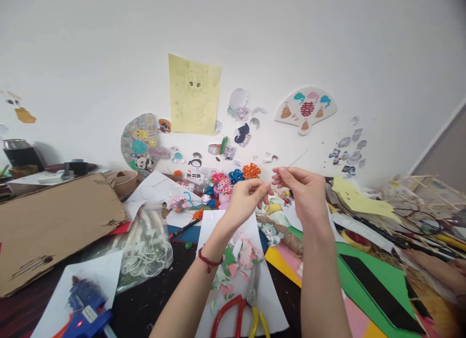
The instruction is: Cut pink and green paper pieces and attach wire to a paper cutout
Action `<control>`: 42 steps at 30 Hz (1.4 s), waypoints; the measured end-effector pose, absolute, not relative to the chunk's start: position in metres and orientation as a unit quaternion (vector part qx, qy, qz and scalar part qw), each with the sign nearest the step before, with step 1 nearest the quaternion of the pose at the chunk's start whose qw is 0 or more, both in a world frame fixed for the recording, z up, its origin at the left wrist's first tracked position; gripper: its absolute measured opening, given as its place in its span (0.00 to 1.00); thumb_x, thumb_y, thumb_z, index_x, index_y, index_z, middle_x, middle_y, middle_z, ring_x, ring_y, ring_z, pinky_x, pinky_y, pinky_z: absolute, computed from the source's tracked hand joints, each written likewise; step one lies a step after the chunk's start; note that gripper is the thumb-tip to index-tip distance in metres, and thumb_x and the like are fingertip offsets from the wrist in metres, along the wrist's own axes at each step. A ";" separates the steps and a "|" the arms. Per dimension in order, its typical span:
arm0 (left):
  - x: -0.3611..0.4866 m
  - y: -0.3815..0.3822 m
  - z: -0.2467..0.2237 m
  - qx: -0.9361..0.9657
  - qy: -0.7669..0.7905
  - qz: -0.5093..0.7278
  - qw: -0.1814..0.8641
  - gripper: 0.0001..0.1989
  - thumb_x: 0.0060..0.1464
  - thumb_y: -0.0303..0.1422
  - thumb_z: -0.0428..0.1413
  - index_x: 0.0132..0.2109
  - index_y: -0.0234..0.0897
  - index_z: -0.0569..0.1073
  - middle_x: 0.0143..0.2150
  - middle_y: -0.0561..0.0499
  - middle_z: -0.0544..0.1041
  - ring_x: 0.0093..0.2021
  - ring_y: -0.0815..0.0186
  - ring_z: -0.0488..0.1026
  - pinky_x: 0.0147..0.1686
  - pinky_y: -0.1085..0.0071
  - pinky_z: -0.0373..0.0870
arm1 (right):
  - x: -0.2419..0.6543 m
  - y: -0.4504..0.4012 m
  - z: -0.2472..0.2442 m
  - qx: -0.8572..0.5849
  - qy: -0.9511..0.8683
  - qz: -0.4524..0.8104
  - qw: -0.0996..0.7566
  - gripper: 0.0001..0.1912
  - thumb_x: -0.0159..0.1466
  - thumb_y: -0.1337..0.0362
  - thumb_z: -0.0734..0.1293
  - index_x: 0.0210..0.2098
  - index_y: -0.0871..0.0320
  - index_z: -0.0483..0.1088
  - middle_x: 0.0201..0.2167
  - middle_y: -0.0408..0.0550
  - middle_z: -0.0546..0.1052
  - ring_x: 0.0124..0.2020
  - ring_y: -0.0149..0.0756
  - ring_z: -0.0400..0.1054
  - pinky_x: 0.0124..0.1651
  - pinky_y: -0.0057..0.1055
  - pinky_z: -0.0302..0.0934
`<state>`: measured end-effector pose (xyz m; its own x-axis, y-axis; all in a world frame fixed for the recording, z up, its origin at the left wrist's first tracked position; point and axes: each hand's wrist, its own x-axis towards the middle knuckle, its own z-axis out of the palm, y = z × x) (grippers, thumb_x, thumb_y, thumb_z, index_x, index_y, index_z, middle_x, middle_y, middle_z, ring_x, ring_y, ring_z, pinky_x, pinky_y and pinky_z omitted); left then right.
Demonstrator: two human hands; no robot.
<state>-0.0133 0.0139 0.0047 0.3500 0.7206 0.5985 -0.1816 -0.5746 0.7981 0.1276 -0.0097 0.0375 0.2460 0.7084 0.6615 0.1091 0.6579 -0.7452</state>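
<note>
Both hands are raised close together over the middle of the table. My right hand (pixel 298 182) pinches a thin wire (pixel 299 158), whose free end slants up to the right. To its left, my left hand (pixel 251 194) has thumb and fingertips pressed together; what it holds is too small to make out. A red cord bracelet (pixel 210 260) is on the left wrist. Under the hands, a white sheet (pixel 271 309) carries pink and green paper scraps (pixel 233 260) and scissors (pixel 251 294) with red and yellow handles. Bright crocheted flowers (pixel 223 183) stand behind the left hand.
A blue glue gun (pixel 87 309) with a red light lies front left, near a cardboard piece (pixel 58 231) and a bag of white cords (pixel 145 250). Green paper (pixel 393 279) bearing a black strip (pixel 378 292) lies right. Another person's hand (pixel 433 270) is at the far right.
</note>
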 end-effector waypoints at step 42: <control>-0.024 0.018 0.010 0.575 0.161 0.651 0.468 0.15 0.55 0.38 0.56 0.25 0.32 0.73 0.20 0.54 0.67 0.21 0.75 0.61 0.23 0.76 0.57 | 0.128 -0.014 0.039 -0.327 -0.539 0.177 0.756 0.11 0.57 0.57 0.72 0.32 0.60 0.79 0.27 0.48 0.79 0.26 0.32 0.71 0.33 0.31 0.67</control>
